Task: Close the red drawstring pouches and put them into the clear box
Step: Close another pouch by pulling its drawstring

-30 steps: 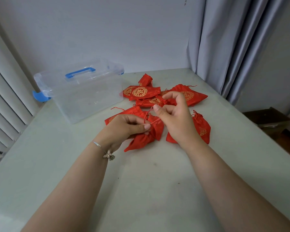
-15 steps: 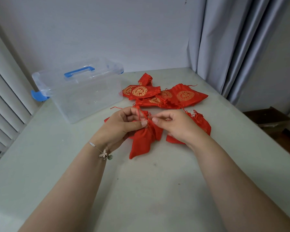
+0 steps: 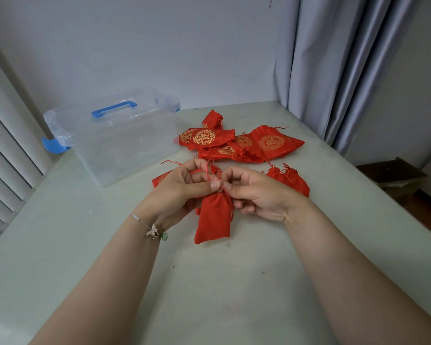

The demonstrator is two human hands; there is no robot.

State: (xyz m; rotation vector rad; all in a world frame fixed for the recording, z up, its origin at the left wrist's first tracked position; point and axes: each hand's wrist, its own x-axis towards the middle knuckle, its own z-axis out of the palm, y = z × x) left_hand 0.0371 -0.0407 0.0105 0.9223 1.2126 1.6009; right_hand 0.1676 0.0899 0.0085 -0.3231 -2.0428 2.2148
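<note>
The left hand (image 3: 182, 188) and right hand (image 3: 256, 192) met above the middle of the pale green table (image 3: 209, 282), each with thumb and forefinger pinched on the gathered neck of a plain red drawstring pouch (image 3: 214, 215), whose body hung down from the fingers with its bottom corner toward 6 o'clock. Thin red cords (image 3: 209, 168) looped up from the neck between the 2 hands. The remaining fingers of both hands were curled loosely inward. A thin bracelet with a small charm (image 3: 153, 231) sat on the left wrist. At 12 o'clock from the hands lay a heap of red pouches with gold round emblems (image 3: 237, 143), overlapping one another, and 1 more small pouch (image 3: 212, 118) lay just beyond it. A cinched red pouch (image 3: 290, 179) lay at 2 o'clock, just behind the right hand, and another red pouch (image 3: 161, 177) showed partly from behind the left hand at 10 o'clock. The clear box (image 3: 120, 143) with a blue handle (image 3: 113, 108) and blue latches stood at 10 o'clock, well apart from the hands, with no pouch visible inside it. A grey curtain (image 3: 346, 66) hung at 2 o'clock.
</note>
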